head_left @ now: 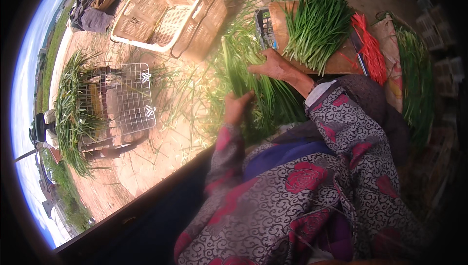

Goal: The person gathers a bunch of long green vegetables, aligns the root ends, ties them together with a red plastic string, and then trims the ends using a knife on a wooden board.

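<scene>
A loose bunch of garlic chives point(236, 70) stands in my left hand point(237, 108), its pale stalk ends pointing up and away. The fingers are closed round it; motion blurs the hand slightly. My right hand point(280, 67) is just right of the stalks, thumb and forefinger apart, other fingers partly hidden. More long green chives point(278, 101) lie across my lap below the right wrist. Beyond that hand, a neat pile of chives point(317, 28) rests on a brown board point(336, 62). Red ties point(370, 50) hang in a bundle at the board's right edge.
A cream plastic crate point(170, 26) stands at the far side. On the left, a wire rack point(129, 99) has chives point(75, 114) draped over its side. Leaf scraps litter the ground. A sack point(392, 60) and more greens point(414, 79) stand at the right. Dark clothing point(95, 9) lies far left.
</scene>
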Demonstrator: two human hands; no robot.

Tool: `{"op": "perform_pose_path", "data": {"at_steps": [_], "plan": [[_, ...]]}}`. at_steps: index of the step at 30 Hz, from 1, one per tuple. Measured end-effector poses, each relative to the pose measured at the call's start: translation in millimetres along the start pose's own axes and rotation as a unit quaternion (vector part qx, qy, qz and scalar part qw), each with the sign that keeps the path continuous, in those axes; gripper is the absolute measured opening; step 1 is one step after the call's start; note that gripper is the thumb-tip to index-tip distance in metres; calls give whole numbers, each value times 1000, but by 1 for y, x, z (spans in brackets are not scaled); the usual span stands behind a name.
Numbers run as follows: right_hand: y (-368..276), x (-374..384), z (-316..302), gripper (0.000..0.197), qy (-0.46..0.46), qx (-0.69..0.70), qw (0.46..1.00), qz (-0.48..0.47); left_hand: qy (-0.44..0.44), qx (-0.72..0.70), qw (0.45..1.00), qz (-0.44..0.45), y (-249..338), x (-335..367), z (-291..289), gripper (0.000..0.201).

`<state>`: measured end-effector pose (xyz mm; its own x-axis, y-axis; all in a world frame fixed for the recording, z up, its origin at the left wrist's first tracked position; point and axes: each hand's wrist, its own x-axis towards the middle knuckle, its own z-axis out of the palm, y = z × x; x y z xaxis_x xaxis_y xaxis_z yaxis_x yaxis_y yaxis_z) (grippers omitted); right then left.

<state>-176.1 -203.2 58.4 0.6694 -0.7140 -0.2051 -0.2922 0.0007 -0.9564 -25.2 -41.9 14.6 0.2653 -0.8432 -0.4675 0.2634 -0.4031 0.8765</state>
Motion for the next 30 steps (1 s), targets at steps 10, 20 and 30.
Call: {"op": "perform_pose_path", "data": {"at_steps": [10,20,30], "plan": [[-47,-25,-28,18,-133,235,963,-17,23,65,998,10,-16,8,-45,17],[-3,-8,-1,42,42,70,997,11,-51,-23,998,-37,-10,2,-21,19],[-14,-3,-24,39,-58,50,997,20,-190,-199,955,-108,-6,-12,-21,41]]}}
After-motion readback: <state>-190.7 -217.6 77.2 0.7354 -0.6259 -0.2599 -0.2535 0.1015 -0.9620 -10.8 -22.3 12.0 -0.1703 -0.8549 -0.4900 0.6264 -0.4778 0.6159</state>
